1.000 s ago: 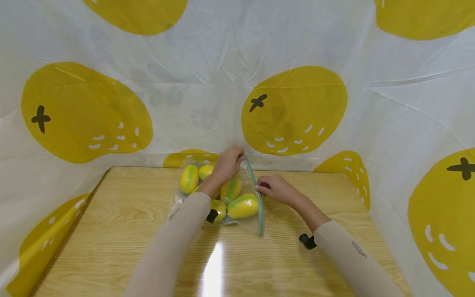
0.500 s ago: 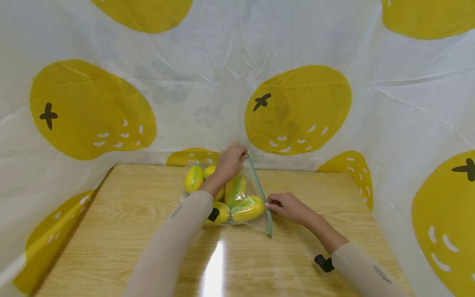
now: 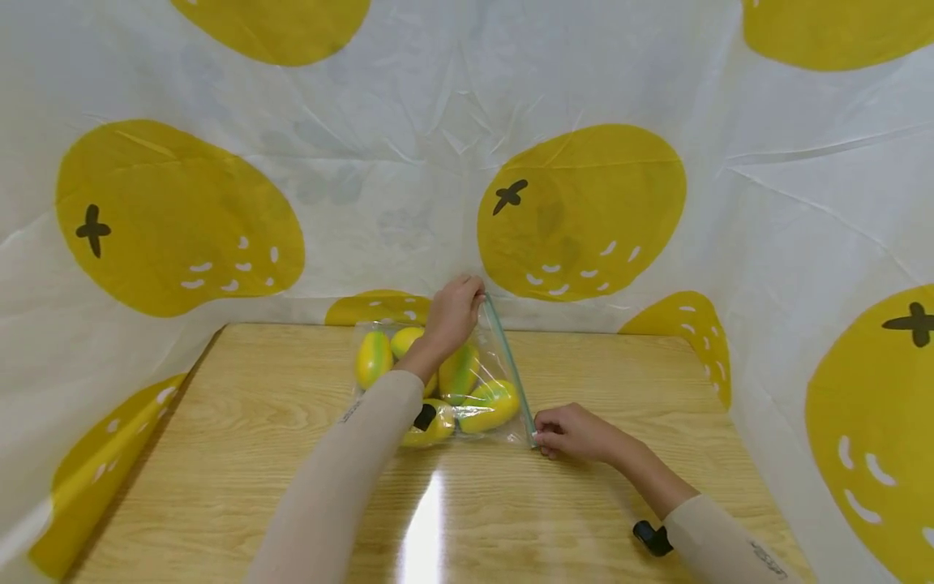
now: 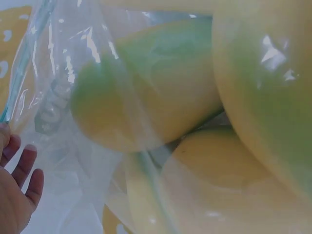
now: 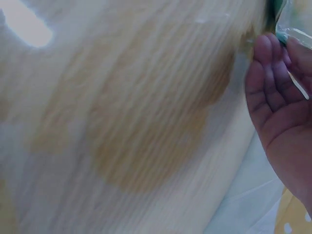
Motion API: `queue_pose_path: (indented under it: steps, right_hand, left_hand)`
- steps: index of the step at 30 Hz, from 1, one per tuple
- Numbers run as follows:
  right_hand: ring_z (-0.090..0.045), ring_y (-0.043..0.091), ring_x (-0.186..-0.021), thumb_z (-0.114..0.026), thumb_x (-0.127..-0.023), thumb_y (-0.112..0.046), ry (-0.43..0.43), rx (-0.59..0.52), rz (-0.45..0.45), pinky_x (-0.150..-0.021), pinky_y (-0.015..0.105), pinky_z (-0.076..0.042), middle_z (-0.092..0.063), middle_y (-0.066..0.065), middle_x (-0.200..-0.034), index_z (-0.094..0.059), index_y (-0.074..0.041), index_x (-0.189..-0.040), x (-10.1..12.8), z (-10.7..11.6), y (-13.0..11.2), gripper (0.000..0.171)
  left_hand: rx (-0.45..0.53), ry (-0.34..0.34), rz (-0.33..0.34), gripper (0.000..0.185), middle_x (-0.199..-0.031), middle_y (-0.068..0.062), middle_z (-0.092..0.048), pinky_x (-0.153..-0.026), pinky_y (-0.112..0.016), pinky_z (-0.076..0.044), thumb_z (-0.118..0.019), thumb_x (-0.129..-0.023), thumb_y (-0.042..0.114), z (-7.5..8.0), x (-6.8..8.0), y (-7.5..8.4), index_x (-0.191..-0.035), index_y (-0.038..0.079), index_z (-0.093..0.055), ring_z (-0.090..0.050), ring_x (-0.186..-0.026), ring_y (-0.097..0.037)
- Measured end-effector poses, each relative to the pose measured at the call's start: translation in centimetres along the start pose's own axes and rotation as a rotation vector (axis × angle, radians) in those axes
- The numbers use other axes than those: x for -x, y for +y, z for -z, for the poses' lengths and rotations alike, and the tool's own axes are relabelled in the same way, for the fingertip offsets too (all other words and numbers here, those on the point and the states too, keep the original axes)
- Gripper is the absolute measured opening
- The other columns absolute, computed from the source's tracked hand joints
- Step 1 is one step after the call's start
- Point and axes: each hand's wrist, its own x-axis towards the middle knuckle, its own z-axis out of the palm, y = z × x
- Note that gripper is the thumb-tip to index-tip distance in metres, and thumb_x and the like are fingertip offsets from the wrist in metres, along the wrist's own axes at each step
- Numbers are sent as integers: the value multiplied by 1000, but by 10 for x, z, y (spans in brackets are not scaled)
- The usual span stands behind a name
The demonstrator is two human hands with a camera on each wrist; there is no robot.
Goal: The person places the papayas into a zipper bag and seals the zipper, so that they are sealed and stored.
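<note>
Clear zip bag [image 3: 477,381] of yellow-green mangoes [image 3: 487,404] lies on wooden table [image 3: 219,454], far centre. Left hand [image 3: 452,312] pinches seal's far end; right hand [image 3: 572,431] pinches near end. Orange-print sheet [image 3: 584,211] behind.

The clear plastic bag [image 4: 73,58] fills almost the whole view, very close to the camera. Through its wrinkled film there are yellow-green fruits [image 4: 161,97] pressed against each other: one in the middle, a bigger one at the right, another below. A teal zip strip [image 4: 22,58] runs along the upper left. The left hand [image 4: 17,195] shows at the lower left, its fingers straight beside the film
</note>
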Motion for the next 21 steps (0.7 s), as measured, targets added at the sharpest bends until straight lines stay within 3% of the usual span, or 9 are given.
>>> queue_pose_path:
  steps: [4, 10, 21]
  right_hand:
    - [-67, 11, -68, -62, -104, -18, -31, -37, -24, -62, 26, -57, -71, -1, -77, -66, -9, -87, 4, 0, 6, 20]
    - [-59, 5, -63, -67, -102, -23, -75, -2, -18, -61, 23, -53, -69, -1, -71, -66, -11, -81, 6, -1, 7, 23]
    - [-57, 3, -63, -67, -102, -24, -65, -12, -26, -60, 22, -51, -70, 0, -73, -70, -12, -87, 8, 1, 5, 19]
  left_hand:
    - [9, -2, 2, 8, -95, -5, -64, -76, -36, -55, -64, -102, 16, -2, -1, 2, -98, 9, -65, -63, -86, -23]
    - [58, -98, 5, 8, -100, -6, -64, -79, -34, -54, -63, -103, 17, -6, 2, 6, -102, 9, -63, -61, -89, -21]
    - [142, -199, 106, 18, -119, -9, -62, -92, -36, -54, -57, -107, 21, -11, 10, 1, -117, 7, -61, -61, -105, -23]
